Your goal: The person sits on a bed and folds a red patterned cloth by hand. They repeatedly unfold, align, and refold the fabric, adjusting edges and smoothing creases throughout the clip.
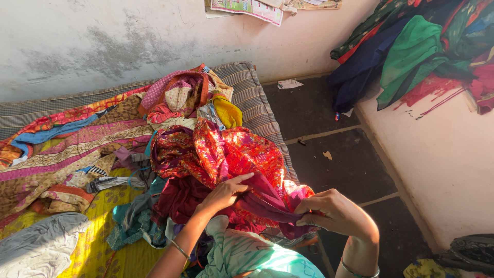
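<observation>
Hands gathering a maroon cloth (267,198) over a heap of clothes (206,149) on the bed (252,92).
Left hand (226,193) presses its grip onto the cloth's fold; right hand (334,211) pinches the cloth's end tight, just beside the red patterned fabric (242,152).

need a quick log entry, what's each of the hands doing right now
Left hand: closed, pinching the maroon cloth.
Right hand: closed, gripping the same maroon cloth at its edge.
</observation>
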